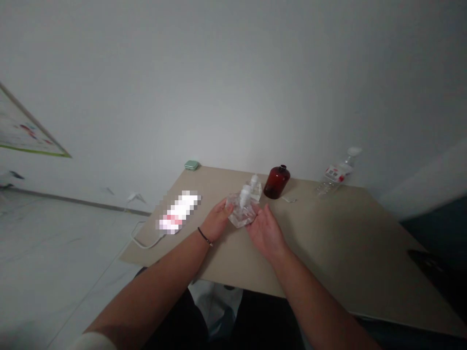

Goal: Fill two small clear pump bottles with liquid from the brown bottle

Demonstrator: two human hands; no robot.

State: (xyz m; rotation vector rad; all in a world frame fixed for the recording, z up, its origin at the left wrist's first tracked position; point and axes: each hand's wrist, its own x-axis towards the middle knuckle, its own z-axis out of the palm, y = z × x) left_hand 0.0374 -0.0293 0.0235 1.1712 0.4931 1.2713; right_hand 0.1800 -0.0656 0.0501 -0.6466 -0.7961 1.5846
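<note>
Over the table, both my hands hold a clear plastic spout pouch (242, 215) with a white cap, its cap end pointing away from me. My left hand (218, 221) grips its left side, thumb on top and the other fingers partly hidden beneath. At its right side, my right hand (267, 233) supports the pouch with fingers under its edge, palm turned up and thumb raised. Just behind stands a second clear pouch (258, 190) with a white cap, partly covered by the first. A brown bottle (277, 183) with an uncapped neck stands to their right.
On the beige table (328, 253), a lit, pixelated phone (180, 211) lies at left with a white cable (144, 245). A small green case (191, 165) sits at the back left corner. A clear plastic bottle (337, 172) stands at the back right, near the wall (233, 97).
</note>
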